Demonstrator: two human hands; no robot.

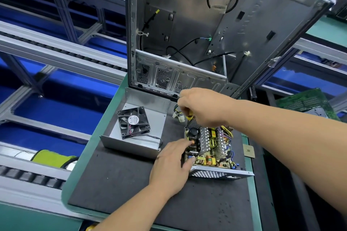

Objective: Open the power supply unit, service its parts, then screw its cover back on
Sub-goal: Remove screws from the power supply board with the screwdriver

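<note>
- On the dark mat (131, 184), far left of the fingers, lies the gray metal cover (150, 118) of the power supply, turned open side up.
- A black fan (133, 122) rests inside the cover, and its thin wire runs toward the left hand.
- The left hand (170, 170) rests on the left edge of the open power supply unit (210, 148). Its fingers are lightly bent and touch the parts on the board; the fingertips (191, 160) press near a small blue part. They do not grip anything.
- Just right of those fingers, the board shows coils, silver fins and many colored wires.
- Above, the right hand (204, 108) is curled round a yellow-handled tool (190, 115), which points down at the back of the unit.
- Just left of the right fingers hang white plugs (178, 116) on wires.
- Behind both hands stands an open computer case (206, 33).
- Right of the right arm lies a green circuit board (304, 101).
</note>
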